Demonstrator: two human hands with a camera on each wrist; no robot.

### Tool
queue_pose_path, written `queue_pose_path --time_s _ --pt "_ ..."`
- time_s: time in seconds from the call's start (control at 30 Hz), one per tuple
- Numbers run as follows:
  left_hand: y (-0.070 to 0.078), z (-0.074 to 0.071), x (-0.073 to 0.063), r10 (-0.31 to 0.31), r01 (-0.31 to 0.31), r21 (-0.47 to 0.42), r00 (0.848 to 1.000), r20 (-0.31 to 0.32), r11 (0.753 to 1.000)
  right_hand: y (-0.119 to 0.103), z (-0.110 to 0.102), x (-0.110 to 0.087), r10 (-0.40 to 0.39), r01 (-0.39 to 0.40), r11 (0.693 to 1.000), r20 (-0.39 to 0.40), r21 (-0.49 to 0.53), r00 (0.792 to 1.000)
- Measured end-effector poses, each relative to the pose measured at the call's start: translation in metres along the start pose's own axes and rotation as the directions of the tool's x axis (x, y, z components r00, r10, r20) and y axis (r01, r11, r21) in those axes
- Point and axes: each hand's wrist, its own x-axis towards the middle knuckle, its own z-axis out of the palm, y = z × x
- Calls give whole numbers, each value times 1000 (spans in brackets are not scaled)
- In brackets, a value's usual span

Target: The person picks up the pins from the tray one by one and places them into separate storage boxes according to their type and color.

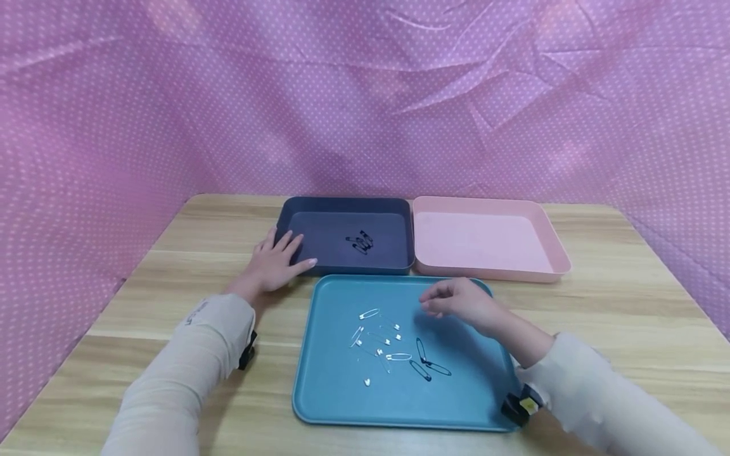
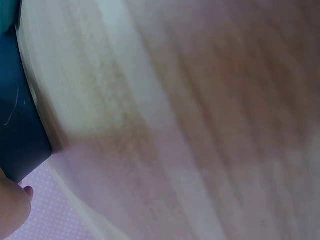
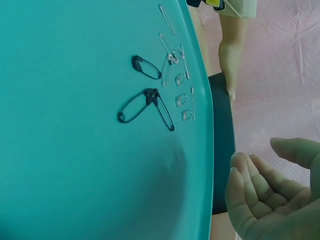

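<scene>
My left hand (image 1: 276, 261) rests on the near-left rim of the dark blue tray (image 1: 302, 218), its fingers spread and straight. Above the right part of the teal tray (image 1: 342, 405) hovers my right hand (image 1: 459, 304); in the right wrist view its thumb and fingers (image 3: 245, 185) stand apart with nothing between them. Three black safety pins (image 1: 421, 370) lie on the teal tray below that hand. Several silver safety pins (image 1: 369, 313) are scattered to their left. Inside the dark blue tray sits a small cluster of black safety pins (image 1: 360, 243).
To the right of the dark blue tray stands a pink tray (image 1: 485, 234), close beside it at the back. All the trays are on a wooden table (image 1: 621, 316). A pink dotted cloth (image 1: 365, 101) hangs behind and at both sides.
</scene>
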Motion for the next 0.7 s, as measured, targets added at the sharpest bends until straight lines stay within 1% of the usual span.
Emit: queue_pose_path --time_s 0.23,0.37,0.53,0.7 --pt "0 1 0 0 0 2 1000 7 1000 3 -1 -16 -39 40 999 36 -1 999" --pt "0 1 -1 -9 9 0 1000 13 1000 7 -1 -22 -57 58 998 78 -13 995" --pt "1 1 -2 -14 14 -6 1000 10 1000 13 -1 -31 -66 73 996 129 -49 989" --pt "2 0 -3 -15 15 -8 1000 3 1000 18 1 -37 -56 69 994 151 -81 987"
